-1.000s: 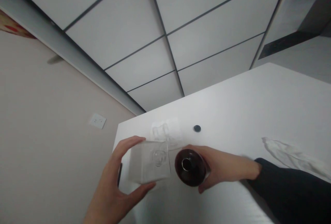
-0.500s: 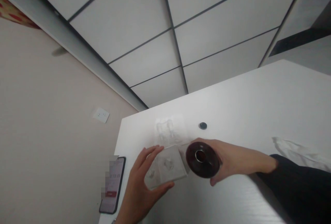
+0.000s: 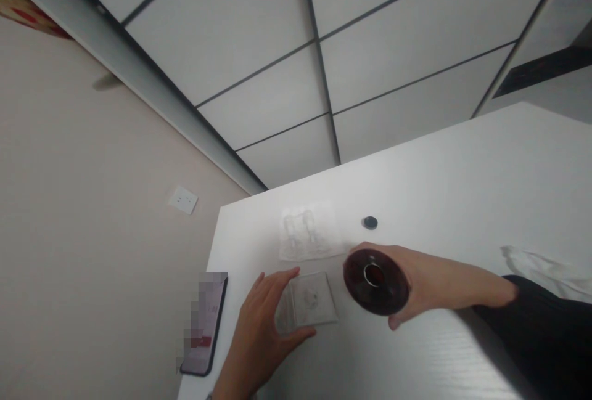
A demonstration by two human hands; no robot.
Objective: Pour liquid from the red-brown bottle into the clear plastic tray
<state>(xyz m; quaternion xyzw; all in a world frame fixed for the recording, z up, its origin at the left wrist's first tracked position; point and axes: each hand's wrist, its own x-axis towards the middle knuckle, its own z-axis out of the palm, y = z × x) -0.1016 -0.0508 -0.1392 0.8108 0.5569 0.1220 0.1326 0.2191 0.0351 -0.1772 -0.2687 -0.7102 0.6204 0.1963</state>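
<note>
Currently: bottle (image 3: 367,296), apparently uncapped, gripped by closed right hand (image 3: 419,275); box (image 3: 314,301), at bottle's nine o'clock on table (image 3: 453,196), inside wide-curled left hand (image 3: 263,329), contact unclear; cap (image 3: 370,222), at bottle's twelve, not refitted

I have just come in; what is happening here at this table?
A person's right hand grips a dark bottle with an open mouth. The left hand is spread around a clear container on the white table; whether it touches it is unclear. A small dark disc and a clear packet lie beyond the hands, and a phone lies to the left.
</note>
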